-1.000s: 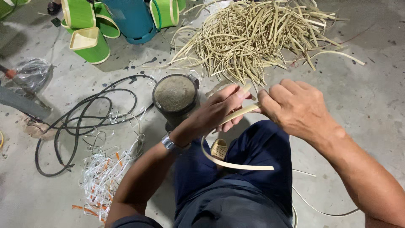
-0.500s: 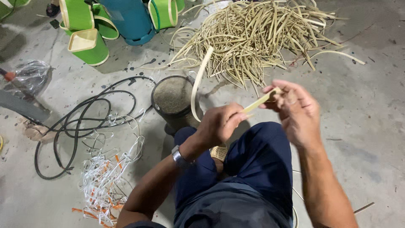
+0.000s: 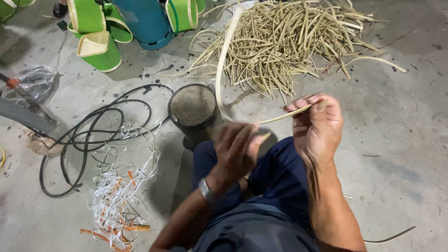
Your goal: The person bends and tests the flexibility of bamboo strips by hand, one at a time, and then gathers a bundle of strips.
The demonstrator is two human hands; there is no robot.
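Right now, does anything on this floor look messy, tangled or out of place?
Yes. A snarl of white and orange wire lies loose beside a sprawling black cable, and the pale strips are heaped unevenly. The long strip held by both hands bends sharply upward.

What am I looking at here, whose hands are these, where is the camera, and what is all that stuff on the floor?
The camera sits on a person's head and looks down at their own bare hands. The right hand and the blurred left hand hold one long pale strip that curves upward. On the concrete floor lie a pile of similar strips, a dark round container, a coiled black cable, a tangle of white and orange cord and green curved pieces.
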